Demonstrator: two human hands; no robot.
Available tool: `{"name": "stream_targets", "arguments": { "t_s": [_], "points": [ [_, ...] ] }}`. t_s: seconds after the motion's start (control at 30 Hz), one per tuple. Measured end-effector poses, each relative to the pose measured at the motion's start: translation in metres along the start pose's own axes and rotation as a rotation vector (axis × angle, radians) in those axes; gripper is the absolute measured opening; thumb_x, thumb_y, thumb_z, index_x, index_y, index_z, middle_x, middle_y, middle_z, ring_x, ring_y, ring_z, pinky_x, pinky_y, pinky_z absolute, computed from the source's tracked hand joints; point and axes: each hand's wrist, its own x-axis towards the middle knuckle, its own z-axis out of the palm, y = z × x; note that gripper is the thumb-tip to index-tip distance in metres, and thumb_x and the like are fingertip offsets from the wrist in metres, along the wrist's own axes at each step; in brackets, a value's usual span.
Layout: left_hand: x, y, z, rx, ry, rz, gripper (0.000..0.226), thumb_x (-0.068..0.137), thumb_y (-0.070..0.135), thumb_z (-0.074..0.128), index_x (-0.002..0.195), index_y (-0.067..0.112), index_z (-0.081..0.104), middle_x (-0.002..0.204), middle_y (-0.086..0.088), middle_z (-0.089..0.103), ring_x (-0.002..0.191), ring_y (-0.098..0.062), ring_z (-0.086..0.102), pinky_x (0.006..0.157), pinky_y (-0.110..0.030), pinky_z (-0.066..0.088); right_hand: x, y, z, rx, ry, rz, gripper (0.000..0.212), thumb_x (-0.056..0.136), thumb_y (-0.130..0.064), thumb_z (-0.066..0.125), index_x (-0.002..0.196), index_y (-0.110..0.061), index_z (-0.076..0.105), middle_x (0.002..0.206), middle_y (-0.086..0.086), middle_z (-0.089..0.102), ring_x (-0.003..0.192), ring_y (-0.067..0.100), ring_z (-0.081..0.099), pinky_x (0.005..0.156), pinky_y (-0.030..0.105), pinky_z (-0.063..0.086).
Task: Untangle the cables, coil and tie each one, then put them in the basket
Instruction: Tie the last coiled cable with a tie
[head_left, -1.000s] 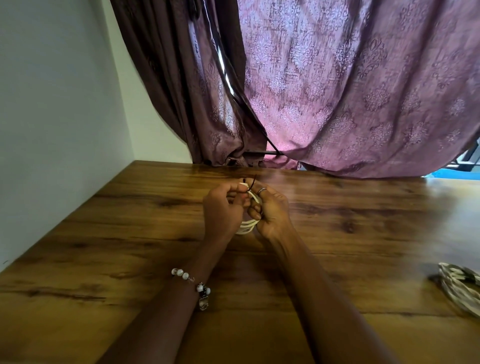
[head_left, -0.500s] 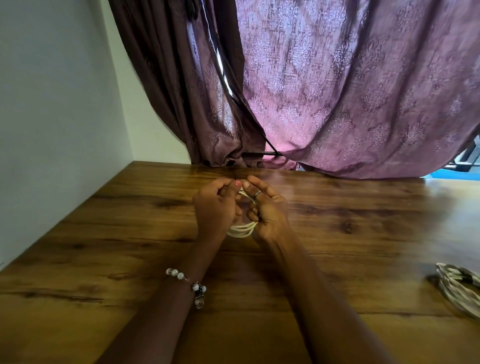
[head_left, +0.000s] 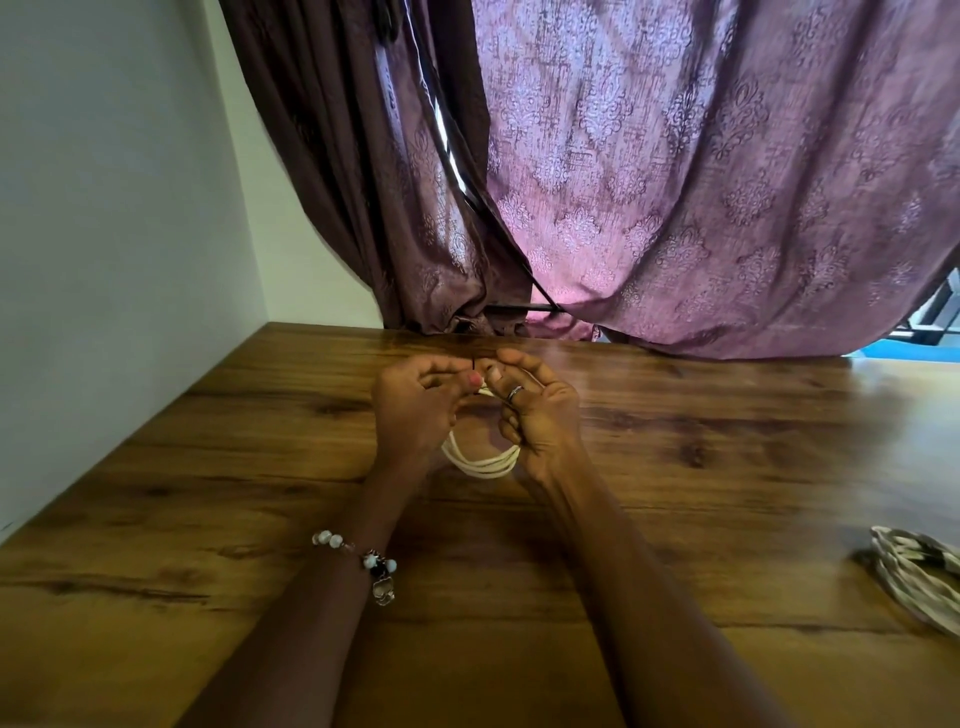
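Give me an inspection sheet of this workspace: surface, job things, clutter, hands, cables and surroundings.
Surface: wooden table, dark grain, some glare at right.
Job's things: white cable coiled in loops, held above the table; basket at the right edge, only partly in view.
Clutter: nothing seen.
Hands: left hand and right hand both grip the coil; their fingers pinch a thin dark tie at its top.
Cables: one white coil only; whether the tie is fastened cannot be told.
Surroundings: purple curtain behind the table, white wall at left.
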Motion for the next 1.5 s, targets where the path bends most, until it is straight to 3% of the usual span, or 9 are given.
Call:
{"name": "stream_targets", "arguments": {
  "t_s": [0.27, 0.57, 0.73, 0.9, 1.07, 1.17, 1.33, 1.4, 1.5],
  "points": [
    [0.004, 0.003, -0.008, 0.290, -0.098, 0.223, 0.013, 0.075, 0.007, 0.076, 0.087, 0.011, 0.076, 0.075, 0.009, 0.071, 0.071, -0.004, 0.069, 0.068, -0.018, 0.054, -0.001, 0.001, 0.001, 0.002, -0.018, -0.002, 0.016, 0.084, 0.001, 0.065, 0.089, -0.014, 0.061, 0.078, 0.004, 0.070, 0.032, 0.005, 0.032, 0.032, 0.012, 0.023],
    [0.003, 0.000, -0.009, 0.428, -0.070, 0.388, 0.013, 0.076, 0.010, 0.075, 0.089, 0.011, 0.077, 0.081, 0.002, 0.074, 0.074, -0.007, 0.068, 0.070, -0.023, 0.054, -0.001, 0.003, 0.000, 0.050, -0.037, -0.013, 0.019, 0.084, 0.004, 0.063, 0.090, -0.014, 0.060, 0.078, 0.003, 0.072, 0.033, 0.005, 0.034, 0.034, 0.012, 0.023],
    [0.004, 0.000, -0.010, 0.473, -0.062, 0.459, 0.012, 0.075, 0.008, 0.076, 0.086, 0.009, 0.077, 0.079, 0.000, 0.073, 0.068, -0.006, 0.064, 0.064, -0.017, 0.050, -0.001, 0.002, 0.001, 0.055, -0.042, 0.002, 0.019, 0.085, 0.004, 0.062, 0.091, -0.013, 0.059, 0.077, 0.002, 0.072, 0.033, 0.005, 0.034, 0.033, 0.012, 0.023],
    [0.006, -0.001, -0.012, 0.480, -0.088, 0.453, 0.011, 0.073, 0.009, 0.078, 0.084, 0.007, 0.077, 0.077, 0.000, 0.072, 0.069, -0.010, 0.065, 0.065, -0.021, 0.050, 0.000, 0.000, -0.001, 0.015, -0.063, 0.001, 0.018, 0.085, 0.005, 0.061, 0.091, -0.013, 0.059, 0.074, 0.002, 0.071, 0.032, 0.005, 0.033, 0.033, 0.012, 0.023],
    [0.006, -0.001, -0.014, 0.455, -0.141, 0.412, 0.011, 0.071, 0.009, 0.080, 0.081, 0.007, 0.076, 0.071, 0.006, 0.066, 0.062, 0.009, 0.059, 0.060, -0.007, 0.043, 0.001, 0.000, -0.003, -0.015, -0.073, 0.009, 0.020, 0.083, 0.005, 0.063, 0.088, -0.014, 0.061, 0.075, 0.004, 0.071, 0.031, 0.005, 0.032, 0.033, 0.011, 0.023],
    [0.006, -0.003, -0.013, 0.432, -0.130, 0.395, 0.013, 0.070, 0.007, 0.080, 0.081, 0.004, 0.074, 0.070, 0.006, 0.065, 0.062, 0.010, 0.058, 0.059, -0.006, 0.043, 0.001, 0.000, -0.002, -0.043, -0.076, -0.001, 0.019, 0.082, 0.004, 0.066, 0.087, -0.015, 0.063, 0.076, 0.005, 0.070, 0.032, 0.005, 0.034, 0.032, 0.012, 0.024],
    [0.002, 0.003, -0.011, 0.322, -0.045, 0.266, 0.038, 0.066, 0.002, 0.081, 0.089, 0.007, 0.052, 0.066, 0.003, 0.060, 0.056, 0.008, 0.057, 0.052, -0.009, 0.043, -0.002, -0.005, -0.001, -0.116, -0.106, -0.021, 0.020, 0.082, 0.003, 0.066, 0.096, -0.011, 0.062, 0.074, 0.001, 0.071, 0.034, 0.004, 0.037, 0.032, 0.013, 0.024],
    [0.003, 0.002, -0.011, 0.312, -0.051, 0.261, 0.043, 0.066, 0.003, 0.081, 0.089, 0.010, 0.046, 0.066, -0.003, 0.062, 0.056, 0.001, 0.060, 0.051, -0.014, 0.046, -0.003, -0.009, -0.001, -0.144, -0.131, -0.009, 0.020, 0.083, 0.003, 0.066, 0.098, -0.008, 0.062, 0.073, 0.000, 0.071, 0.033, 0.003, 0.038, 0.033, 0.012, 0.025],
    [0.004, 0.000, -0.013, 0.285, -0.061, 0.227, 0.044, 0.066, 0.007, 0.082, 0.084, 0.021, 0.044, 0.068, -0.011, 0.065, 0.058, -0.014, 0.062, 0.057, -0.034, 0.051, -0.004, -0.017, -0.002, -0.186, -0.171, -0.009, 0.026, 0.082, 0.006, 0.066, 0.105, -0.005, 0.060, 0.071, -0.001, 0.070, 0.033, 0.002, 0.044, 0.032, 0.012, 0.026]
  ]
}}
